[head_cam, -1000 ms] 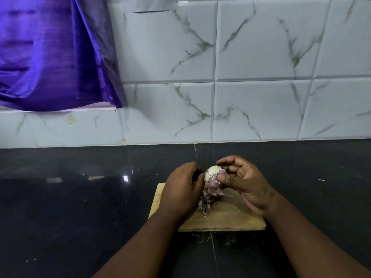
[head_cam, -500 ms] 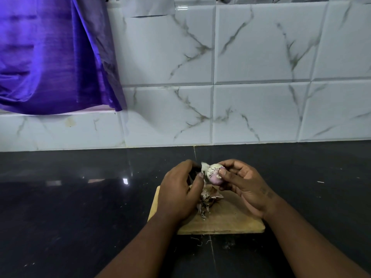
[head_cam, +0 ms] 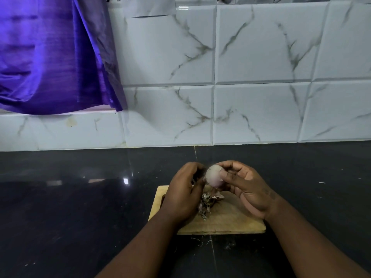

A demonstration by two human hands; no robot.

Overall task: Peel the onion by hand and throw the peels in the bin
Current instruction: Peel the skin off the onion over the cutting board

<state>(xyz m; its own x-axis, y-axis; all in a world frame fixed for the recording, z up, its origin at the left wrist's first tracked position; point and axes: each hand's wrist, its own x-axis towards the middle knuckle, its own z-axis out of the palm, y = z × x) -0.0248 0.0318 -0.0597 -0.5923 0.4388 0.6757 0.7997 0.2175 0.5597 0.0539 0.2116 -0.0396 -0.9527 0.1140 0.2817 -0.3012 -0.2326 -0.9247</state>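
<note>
Close to me, a few tiny root bits lie on the black surface, just in front of the wooden cutting board. On the board sits the pile of dry peels, right below my hands.

A second ago the onion had a purple patch of skin on it and a flap hanging down. Now it looks smooth and pale nearly all over. I think the peeling is almost done. The peels have yet to go in the bin, and I see no bin here.

My right hand holds the onion up above the far end of the board, with my fingers curled round it and my thumb on its side. My left hand has come in close and touches the onion's left side. Its fingers are curled, but I cannot tell if they pinch a bit of skin or nothing.

Far behind is the white tiled wall, and a purple cloth hangs at the left.
</note>
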